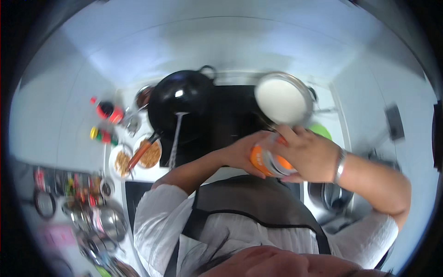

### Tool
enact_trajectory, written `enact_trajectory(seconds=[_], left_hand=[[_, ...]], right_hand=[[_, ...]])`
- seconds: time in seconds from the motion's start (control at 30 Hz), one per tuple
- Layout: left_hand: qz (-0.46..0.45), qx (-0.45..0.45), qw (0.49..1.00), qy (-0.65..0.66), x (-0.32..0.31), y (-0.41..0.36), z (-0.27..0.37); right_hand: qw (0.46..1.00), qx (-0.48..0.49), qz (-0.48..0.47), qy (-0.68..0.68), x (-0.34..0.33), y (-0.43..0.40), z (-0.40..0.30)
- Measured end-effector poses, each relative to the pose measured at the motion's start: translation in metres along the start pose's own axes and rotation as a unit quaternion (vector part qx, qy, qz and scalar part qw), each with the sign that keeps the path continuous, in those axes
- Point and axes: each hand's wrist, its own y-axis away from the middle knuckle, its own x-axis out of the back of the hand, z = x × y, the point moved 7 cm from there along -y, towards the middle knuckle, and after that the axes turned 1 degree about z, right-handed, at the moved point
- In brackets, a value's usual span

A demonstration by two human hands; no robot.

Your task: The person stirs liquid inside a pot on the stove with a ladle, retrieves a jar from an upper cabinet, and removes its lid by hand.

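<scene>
Both my hands are around a cylindrical can or jar [262, 160] with an orange and pale surface, tilted in front of my apron. My left hand [240, 154] grips its left side. My right hand [308, 155], with a silver bracelet at the wrist, covers its upper right part; motion blur hides what those fingers do at the end of it. Just beyond my hands stands a round metal pot [283, 98], white inside; I cannot tell if that is liquid or its bare bottom. To its left a black wok [181, 100] with a wooden handle [141, 154] rests on the black cooktop [232, 117].
A metal utensil [176, 140] leans across the wok's near rim. Two white bowls with brown food [147, 155] [121, 163] stand left, near a red-labelled bottle [110, 112] and a yellow-capped bottle [104, 135]. Something green [320, 131] and a dark pot [330, 197] lie right.
</scene>
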Motion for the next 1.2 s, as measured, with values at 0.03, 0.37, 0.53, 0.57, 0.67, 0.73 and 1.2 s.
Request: enact_trajectory(seconds=[0.03, 0.37, 0.53, 0.57, 0.67, 0.73, 1.2], left_hand=[[-0.028, 0.002, 0.999, 0.039, -0.003, -0.001, 0.001], [0.135, 0.031, 0.99, 0.015, 0.009, 0.021, 0.013], [0.208, 0.042, 0.976, -0.054, 0.013, 0.025, 0.017], [0.211, 0.044, 0.975, -0.047, 0.013, 0.026, 0.018], [0.165, 0.044, 0.985, -0.003, 0.002, 0.032, 0.019], [0.137, 0.04, 0.989, 0.036, -0.008, 0.032, 0.017], [0.092, 0.1, 0.99, 0.027, -0.03, 0.001, 0.01]], right_hand=[[0.997, 0.054, 0.011, 0.045, 0.005, 0.0, -0.005], [0.992, 0.062, 0.109, 0.019, 0.047, -0.025, -0.01], [0.993, -0.072, -0.091, -0.007, 0.03, -0.051, 0.017], [0.994, -0.064, -0.09, -0.005, 0.032, -0.049, 0.013], [0.997, 0.021, -0.073, 0.021, 0.038, -0.034, -0.011], [0.985, 0.148, -0.079, 0.05, 0.04, -0.022, -0.031], [0.997, -0.069, -0.004, 0.037, 0.024, -0.011, 0.022]])
